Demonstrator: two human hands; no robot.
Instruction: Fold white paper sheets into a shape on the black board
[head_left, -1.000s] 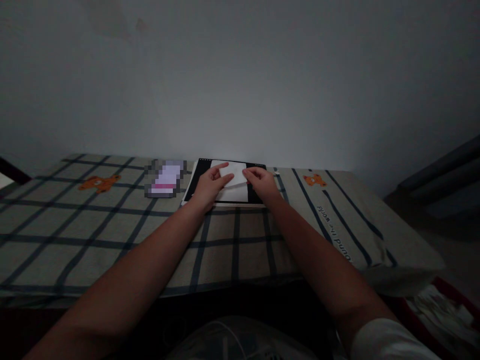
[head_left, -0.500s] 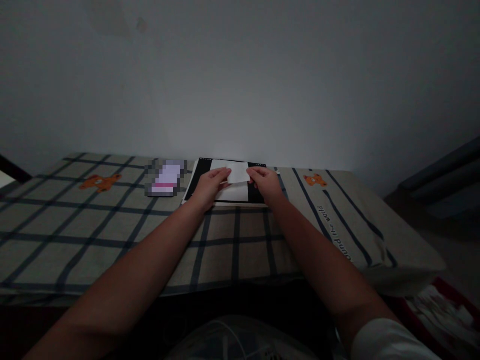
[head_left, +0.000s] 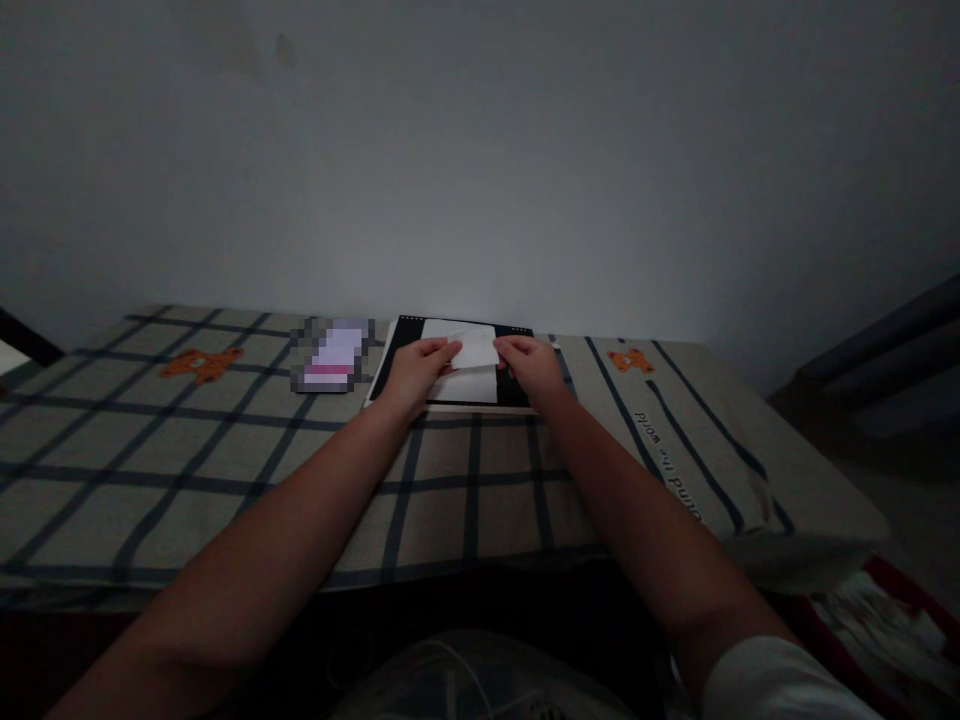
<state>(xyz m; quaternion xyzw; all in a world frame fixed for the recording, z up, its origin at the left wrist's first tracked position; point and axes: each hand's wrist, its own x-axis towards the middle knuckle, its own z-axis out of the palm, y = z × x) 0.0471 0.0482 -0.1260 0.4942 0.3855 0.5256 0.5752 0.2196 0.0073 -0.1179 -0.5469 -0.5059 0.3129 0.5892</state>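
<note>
A small white sheet of paper [head_left: 475, 348] is lifted slightly over a larger white sheet [head_left: 465, 384], which lies on a black board [head_left: 390, 362] at the far side of the table. My left hand [head_left: 412, 373] pinches the small sheet's left edge with thumb and fingers. My right hand [head_left: 531, 366] pinches its right edge. Both forearms reach forward across the table.
The table carries a beige cloth [head_left: 225, 460] with dark checks and orange bear prints. A pixelated pale purple object [head_left: 332, 356] lies left of the board. A plain wall stands right behind. The cloth's right edge [head_left: 787, 510] hangs down over something red and white.
My hands have drawn a little apart and the small sheet, tilted a second ago, now sits flatter and straighter between them.
</note>
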